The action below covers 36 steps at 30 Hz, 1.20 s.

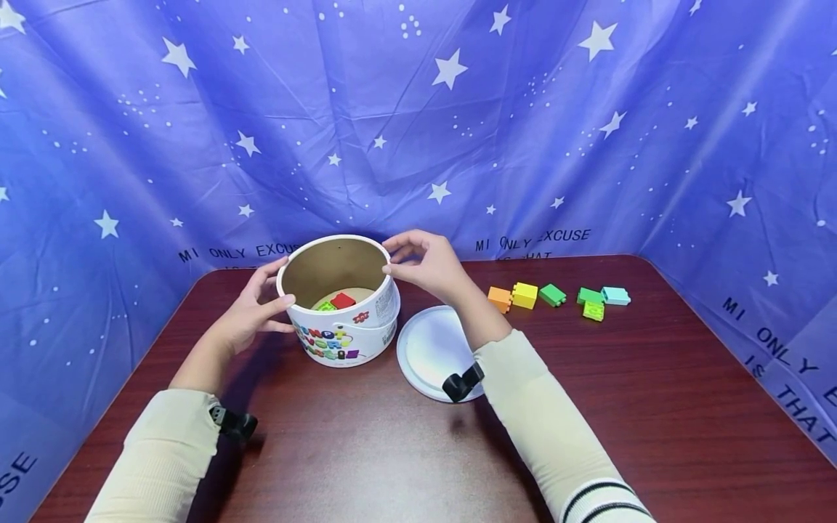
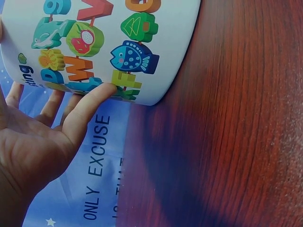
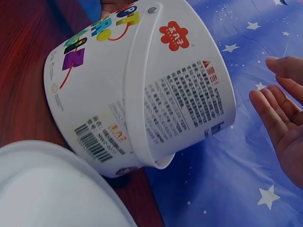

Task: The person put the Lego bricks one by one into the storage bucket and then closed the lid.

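A white round bucket (image 1: 356,345) printed with coloured letters and pictures stands on the left half of the table. Inside it lie a red block (image 1: 343,300) and a green block (image 1: 326,306). My left hand (image 1: 251,309) touches the bucket's left side, fingers spread and fairly straight, with the thumb by the rim. At the opposite rim is my right hand (image 1: 428,265). The right wrist view shows that hand apart from the bucket, its fingers loosely bent and holding nothing. A white handle (image 3: 137,90) hangs down along the bucket's side.
Beside the bucket a round white lid (image 1: 428,349) lies under my right forearm. Farther right are an orange block (image 1: 500,298), a yellow block (image 1: 525,295), several green blocks (image 1: 552,294) and a light blue block (image 1: 615,296). A blue star-patterned cloth (image 1: 366,145) hangs behind the table.
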Each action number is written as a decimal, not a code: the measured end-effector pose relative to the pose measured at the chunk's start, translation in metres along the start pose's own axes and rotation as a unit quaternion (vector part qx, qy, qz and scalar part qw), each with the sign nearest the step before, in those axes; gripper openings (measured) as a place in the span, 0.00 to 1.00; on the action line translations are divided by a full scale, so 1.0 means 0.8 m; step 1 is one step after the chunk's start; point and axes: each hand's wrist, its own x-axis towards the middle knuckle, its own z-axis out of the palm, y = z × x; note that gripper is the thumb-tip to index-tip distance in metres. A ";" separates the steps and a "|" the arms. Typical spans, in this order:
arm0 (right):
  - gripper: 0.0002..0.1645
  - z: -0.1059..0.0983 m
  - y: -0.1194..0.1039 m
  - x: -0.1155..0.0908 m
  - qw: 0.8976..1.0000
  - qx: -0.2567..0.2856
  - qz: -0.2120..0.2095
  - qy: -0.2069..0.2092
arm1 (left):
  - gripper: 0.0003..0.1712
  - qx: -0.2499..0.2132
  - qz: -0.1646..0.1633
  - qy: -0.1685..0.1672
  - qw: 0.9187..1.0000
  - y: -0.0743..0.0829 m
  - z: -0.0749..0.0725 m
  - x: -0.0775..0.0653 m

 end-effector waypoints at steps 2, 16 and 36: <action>0.21 -0.005 0.001 -0.006 1.000 0.000 -0.001 0.002 | 0.42 0.000 0.000 0.000 1.000 0.000 0.000 0.000; 0.21 -0.036 0.002 -0.036 0.999 -0.025 -0.024 0.006 | 0.42 -0.002 0.001 0.001 1.000 0.001 0.000 -0.001; 0.22 -0.073 0.010 -0.075 0.999 -0.040 -0.020 0.021 | 0.42 -0.002 -0.001 0.001 1.000 0.000 0.001 0.000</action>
